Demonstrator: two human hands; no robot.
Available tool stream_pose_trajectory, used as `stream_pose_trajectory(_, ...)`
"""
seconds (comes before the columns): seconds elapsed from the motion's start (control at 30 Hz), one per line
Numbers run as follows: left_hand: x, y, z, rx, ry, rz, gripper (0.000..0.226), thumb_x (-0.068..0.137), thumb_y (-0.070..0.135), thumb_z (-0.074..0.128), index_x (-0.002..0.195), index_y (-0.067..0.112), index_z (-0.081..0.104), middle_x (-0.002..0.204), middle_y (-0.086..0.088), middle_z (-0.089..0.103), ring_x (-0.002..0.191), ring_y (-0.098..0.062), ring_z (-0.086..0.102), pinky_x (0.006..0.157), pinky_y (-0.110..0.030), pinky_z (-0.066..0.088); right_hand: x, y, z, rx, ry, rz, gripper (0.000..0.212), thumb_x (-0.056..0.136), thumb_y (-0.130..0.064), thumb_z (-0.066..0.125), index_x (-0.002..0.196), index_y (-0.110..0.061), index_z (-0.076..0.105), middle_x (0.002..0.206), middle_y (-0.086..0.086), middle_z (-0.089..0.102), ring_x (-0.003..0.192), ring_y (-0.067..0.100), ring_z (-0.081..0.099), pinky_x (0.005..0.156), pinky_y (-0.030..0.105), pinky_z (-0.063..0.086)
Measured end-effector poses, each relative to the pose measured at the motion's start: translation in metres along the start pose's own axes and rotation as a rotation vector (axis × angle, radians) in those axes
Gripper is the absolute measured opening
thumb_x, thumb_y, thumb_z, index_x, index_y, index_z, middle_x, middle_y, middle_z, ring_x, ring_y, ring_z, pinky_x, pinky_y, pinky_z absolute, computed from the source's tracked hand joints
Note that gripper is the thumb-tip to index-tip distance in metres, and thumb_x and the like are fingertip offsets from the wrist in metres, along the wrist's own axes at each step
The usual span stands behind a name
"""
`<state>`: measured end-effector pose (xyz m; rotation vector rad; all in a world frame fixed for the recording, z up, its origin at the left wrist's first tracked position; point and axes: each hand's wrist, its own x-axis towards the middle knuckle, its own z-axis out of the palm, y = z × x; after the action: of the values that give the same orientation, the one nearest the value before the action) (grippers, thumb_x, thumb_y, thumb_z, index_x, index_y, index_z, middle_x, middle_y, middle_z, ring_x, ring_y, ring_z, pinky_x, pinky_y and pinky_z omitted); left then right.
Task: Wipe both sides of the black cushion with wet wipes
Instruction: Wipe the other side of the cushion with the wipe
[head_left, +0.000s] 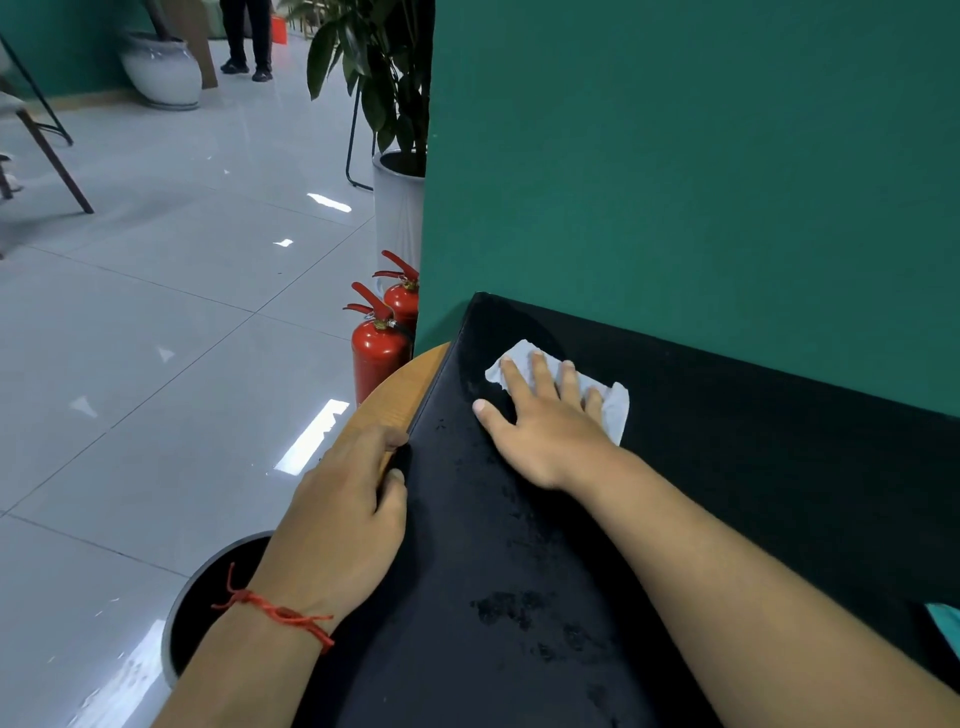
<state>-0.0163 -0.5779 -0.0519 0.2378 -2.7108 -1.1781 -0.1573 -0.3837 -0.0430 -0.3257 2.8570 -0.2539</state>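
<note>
A: While the right hand (540, 421) is pressing down at frame centre, what is it lying on?

B: It is lying flat on the wet wipe (615, 410), fingers straight and spread, thumb out to the left. The white wipe is showing crumpled beyond the fingertips and to their right.

A: And the black cushion (467, 545)?

B: It is filling the lower centre and lower right of the frame, its far edge running against the green wall (675, 156). The wipe is sitting near its far left corner. Darker blotches are showing on the surface at lower centre.

A: Left hand (337, 509)?

B: Lower left of centre. It is gripping the cushion's left edge, fingers and thumb curling round the rim. A red string bracelet (275, 616) is circling the wrist.

A: Under the cushion?

B: A wooden surface (410, 384) with a rounded edge is poking out beyond the left edge. A dark round bin (208, 587) is standing on the floor below the left forearm.

A: Background?

B: Two red fire extinguishers (376, 358) are standing beside the wall's corner, left of centre. A potted plant (384, 67) is standing at top centre, and a person's legs (247, 36) are showing at upper left.
</note>
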Motion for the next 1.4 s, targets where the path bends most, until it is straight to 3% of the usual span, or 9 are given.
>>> stream_pose_trajectory(0.3,0.001,-0.002,0.002,0.032,0.002,0.010,0.033,0.105,0.025,0.046,0.133,0.042,0.051,0.118,0.019,0.051,0.106,-0.007,0.049,0.087,-0.027,0.037,0.030,-0.001,-0.008,0.000,-0.030,-0.130,0.080,0.094,-0.087,0.018,0.164,-0.054,-0.002,0.174,-0.016,-0.021,0.159,0.021,-0.029,0.126,0.058,-0.016)
stream_pose_trajectory(0.5,0.002,-0.005,-0.004,0.037,-0.061,0.029,0.031,0.107,0.026,0.044,0.131,0.046,0.048,0.118,0.024,0.049,0.102,0.006,0.049,0.080,-0.008,0.033,0.047,-0.015,-0.008,-0.007,-0.022,-0.136,0.081,0.091,-0.089,0.019,0.163,-0.057,0.000,0.175,-0.014,-0.019,0.160,0.023,-0.027,0.125,0.060,-0.017)
stream_pose_trajectory(0.77,0.004,-0.011,-0.018,0.017,-0.197,0.052,0.032,0.109,0.033,0.045,0.131,0.057,0.044,0.113,0.044,0.041,0.104,0.022,0.042,0.080,-0.006,0.032,0.042,-0.025,-0.005,-0.014,-0.023,-0.165,0.085,0.091,-0.090,0.018,0.165,-0.053,-0.001,0.175,-0.012,-0.021,0.160,0.024,-0.027,0.125,0.061,-0.017)
stream_pose_trajectory(0.97,0.007,-0.017,-0.014,-0.011,-0.168,0.059,0.030,0.107,0.030,0.048,0.125,0.054,0.047,0.113,0.040,0.046,0.108,0.018,0.044,0.083,-0.009,0.033,0.027,-0.031,-0.002,-0.027,-0.048,-0.186,0.084,0.093,-0.089,0.020,0.165,-0.052,-0.004,0.174,-0.010,-0.024,0.159,0.024,-0.028,0.125,0.062,-0.017)
stream_pose_trajectory(1.1,0.008,-0.019,-0.012,-0.041,-0.155,0.057,0.034,0.106,0.028,0.051,0.134,0.046,0.052,0.123,0.033,0.053,0.115,0.008,0.051,0.085,-0.009,0.035,0.012,-0.036,0.003,-0.031,-0.059,-0.202,0.086,0.092,-0.089,0.020,0.165,-0.052,-0.004,0.174,-0.010,-0.024,0.159,0.024,-0.030,0.124,0.063,-0.017)
stream_pose_trajectory(1.23,0.006,-0.015,-0.014,-0.065,-0.131,0.057,0.036,0.106,0.025,0.053,0.127,0.053,0.047,0.118,0.040,0.049,0.102,0.031,0.043,0.079,-0.001,0.035,-0.006,-0.039,0.008,-0.033,-0.065,-0.238,0.087,0.091,-0.090,0.019,0.165,-0.051,-0.005,0.174,-0.010,-0.024,0.158,0.023,-0.031,0.124,0.063,-0.017)
stream_pose_trajectory(1.4,0.007,-0.020,-0.012,-0.093,-0.106,0.037,0.036,0.105,0.026,0.055,0.135,0.044,0.048,0.134,0.027,0.054,0.117,0.009,0.050,0.085,-0.006,0.034,-0.025,-0.040,0.013,-0.032,-0.063,-0.277,0.087,0.092,-0.089,0.020,0.165,-0.050,-0.006,0.173,-0.012,-0.025,0.157,0.020,-0.032,0.125,0.061,-0.017)
